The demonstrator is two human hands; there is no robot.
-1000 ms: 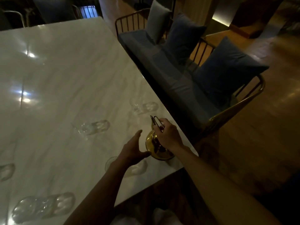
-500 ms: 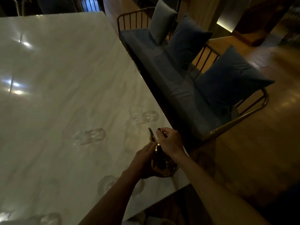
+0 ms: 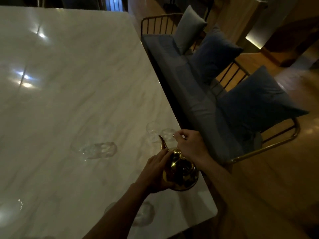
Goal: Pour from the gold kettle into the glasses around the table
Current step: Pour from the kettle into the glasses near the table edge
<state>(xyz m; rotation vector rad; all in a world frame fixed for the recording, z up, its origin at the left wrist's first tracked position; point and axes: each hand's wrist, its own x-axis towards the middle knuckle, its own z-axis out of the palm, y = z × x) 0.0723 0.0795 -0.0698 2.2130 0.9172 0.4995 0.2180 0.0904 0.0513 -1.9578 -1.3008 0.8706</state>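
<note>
**Both hands on the gold kettle by the table's right edge**

A blurred glass (image 3: 10, 209) is standing at the far left of the white marble table (image 3: 77, 83). Further in, a second glass (image 3: 96, 150) is catching the light. A third glass (image 3: 144, 216) is showing partly from under the left forearm. The left hand (image 3: 155, 173) is pressing against the left side of the gold kettle (image 3: 181, 171), its fingers nearly straight. The kettle is sitting near the table's near-right corner. Its spout is pointing up the table at a fourth glass (image 3: 155, 131) just beyond it. The right hand (image 3: 189, 147) is gripping the kettle from above, fingers curled. A cushioned bench (image 3: 198, 94) is running alongside the table's right edge.
</note>
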